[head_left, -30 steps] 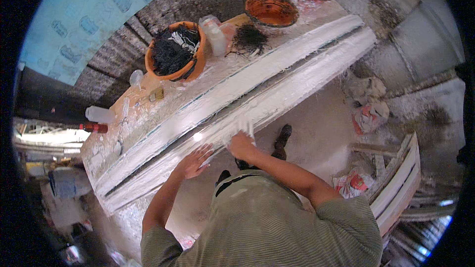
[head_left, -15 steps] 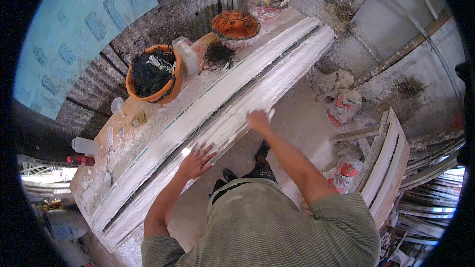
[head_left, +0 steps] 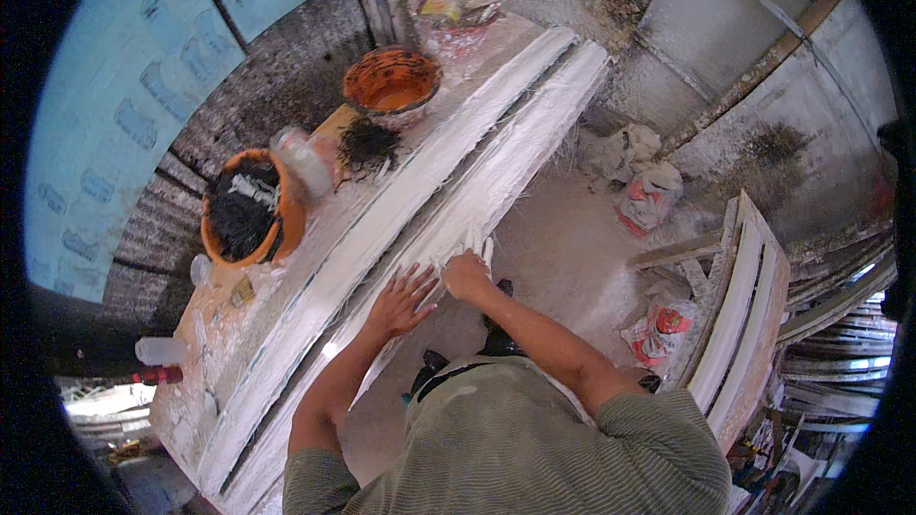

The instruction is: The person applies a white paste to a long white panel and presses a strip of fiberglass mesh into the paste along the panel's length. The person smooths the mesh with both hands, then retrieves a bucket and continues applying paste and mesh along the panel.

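While the left hand [head_left: 405, 300] lies with its grip spread open and empty on the near white strip [head_left: 506, 153], the right hand [head_left: 468, 277] appears closed on a pale piece [head_left: 489, 254], mostly hidden. Near white strip: lengthwise along the worktop [head_left: 277, 296], beside the far white strip [head_left: 401, 191], narrowly apart. Risks, as judged: uneven hand pressure could shift it over the worktop's near edge; its frayed side could snag fingers and tear further.

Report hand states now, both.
Left hand: open, spread over the white strip.
Right hand: closed, curled at the strip's edge; what it holds, if anything, can't be told.
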The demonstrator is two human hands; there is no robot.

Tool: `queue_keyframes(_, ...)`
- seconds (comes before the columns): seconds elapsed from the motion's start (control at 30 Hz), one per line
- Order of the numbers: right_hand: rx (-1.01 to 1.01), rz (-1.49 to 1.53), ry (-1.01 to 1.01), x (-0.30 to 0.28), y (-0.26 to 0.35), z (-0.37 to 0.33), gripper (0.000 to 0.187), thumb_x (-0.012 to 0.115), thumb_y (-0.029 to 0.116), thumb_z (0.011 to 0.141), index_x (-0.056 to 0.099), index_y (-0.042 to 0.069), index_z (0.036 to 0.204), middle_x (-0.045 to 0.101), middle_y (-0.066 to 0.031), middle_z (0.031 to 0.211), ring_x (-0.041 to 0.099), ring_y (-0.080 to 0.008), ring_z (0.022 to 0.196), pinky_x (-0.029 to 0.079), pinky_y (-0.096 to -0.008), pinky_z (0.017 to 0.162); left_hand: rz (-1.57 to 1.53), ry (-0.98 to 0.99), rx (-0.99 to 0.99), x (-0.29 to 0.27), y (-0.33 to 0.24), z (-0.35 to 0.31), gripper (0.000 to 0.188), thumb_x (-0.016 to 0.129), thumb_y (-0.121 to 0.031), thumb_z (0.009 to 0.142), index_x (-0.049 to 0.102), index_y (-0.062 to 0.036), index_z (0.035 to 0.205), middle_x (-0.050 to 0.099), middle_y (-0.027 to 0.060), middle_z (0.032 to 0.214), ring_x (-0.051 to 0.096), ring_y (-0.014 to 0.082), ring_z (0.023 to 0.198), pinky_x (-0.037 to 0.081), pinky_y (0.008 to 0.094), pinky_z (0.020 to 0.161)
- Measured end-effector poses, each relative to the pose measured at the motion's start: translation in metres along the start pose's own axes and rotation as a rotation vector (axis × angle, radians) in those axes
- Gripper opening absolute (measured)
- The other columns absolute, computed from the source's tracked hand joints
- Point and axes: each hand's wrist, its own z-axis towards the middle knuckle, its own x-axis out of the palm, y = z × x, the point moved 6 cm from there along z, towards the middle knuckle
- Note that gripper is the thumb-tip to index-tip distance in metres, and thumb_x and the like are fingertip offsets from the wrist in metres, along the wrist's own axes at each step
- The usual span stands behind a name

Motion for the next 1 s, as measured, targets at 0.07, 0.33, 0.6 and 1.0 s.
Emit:
queue_keyframes(0.07,0.175,0.163,-0.094,-0.025,-0.032,0.003,0.037,0.052,0.026,0.089,0.07,-0.002,0.106,0.06,-0.0306,0.115,0.058,-0.0446,0.111,0.046,-0.0573,0.096,0.011,0.041,-0.016,0.005,-0.001,0.05,0.061,0.037,-0.054,0.098,0.041,-0.019,0.147,0.025,0.0021,0.16,0.018,0.0249,0.148,0.01,0.0484,0.121)
queue_keyframes(0.33,0.302,0.121,-0.301,-0.113,-0.245,0.109,0.046,0.043,0.036,0.095,0.067,0.001,0.111,0.064,-0.025,0.113,0.059,-0.0452,0.111,0.048,-0.0577,0.093,-0.016,-0.183,-0.04,0.003,-0.005,0.287,0.05,0.039,-0.051,0.098,0.057,-0.0236,0.135,0.023,0.0025,0.161,0.018,0.0253,0.149,0.011,0.0497,0.12)
queue_keyframes(0.6,0.006,0.009,-0.341,-0.151,-0.344,0.146,0.035,0.048,0.03,0.091,0.069,0.003,0.097,0.067,-0.0222,0.101,0.065,-0.0418,0.094,0.053,-0.0531,0.08,-0.111,-0.088,-0.201,0.011,0.017,0.332,0.055,0.035,-0.05,0.1,0.038,-0.0264,0.15,0.008,0.0103,0.163,0.008,0.0361,0.149,0.01,0.0552,0.119)
queue_keyframes(1.0,0.221,0.294,0.181,-0.062,-0.211,0.105,0.064,0.056,0.039,0.09,0.051,-0.01,0.132,0.034,-0.0342,0.145,0.04,-0.0526,0.13,0.033,-0.0694,0.101,0.045,0.258,-0.148,0.025,0.0,0.263,0.053,0.038,-0.049,0.099,0.049,-0.0207,0.142,0.013,0.0116,0.162,0.011,0.038,0.149,0.014,0.0574,0.117)
